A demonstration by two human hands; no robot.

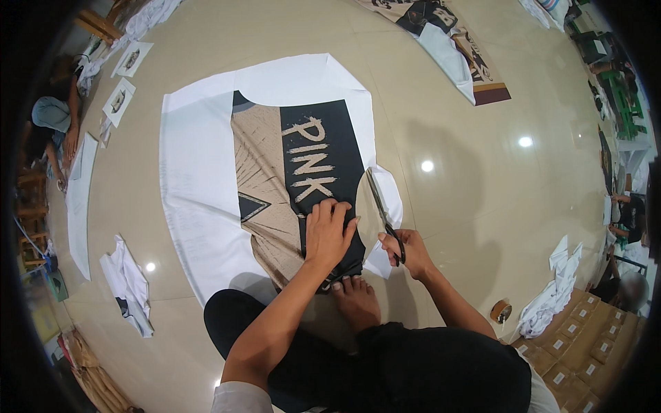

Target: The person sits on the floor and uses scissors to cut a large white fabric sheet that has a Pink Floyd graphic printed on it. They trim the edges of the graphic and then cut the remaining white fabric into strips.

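Observation:
A large white fabric sheet (196, 151) lies on the floor in front of me, with a printed panel of beige and black (265, 148) showing pale brush-style lettering. My left hand (328, 234) presses down on the black part, its fingers lying spread over the cloth. In my right hand (407, 253) is a pair of scissors (381, 205), the fingers through its dark handles. The blades point away from me along the panel's curved right edge, where a white strip (387, 199) lies to the right. My bare foot (356, 301) rests at the cloth's near edge.
More printed fabric (458, 51) lies at the far right. White cloth pieces (127, 282) sit at the left, and a crumpled white heap (551, 289) near cardboard boxes (575, 344) at the right. A tape roll (501, 311) stands nearby. Other people (55, 117) work at both sides.

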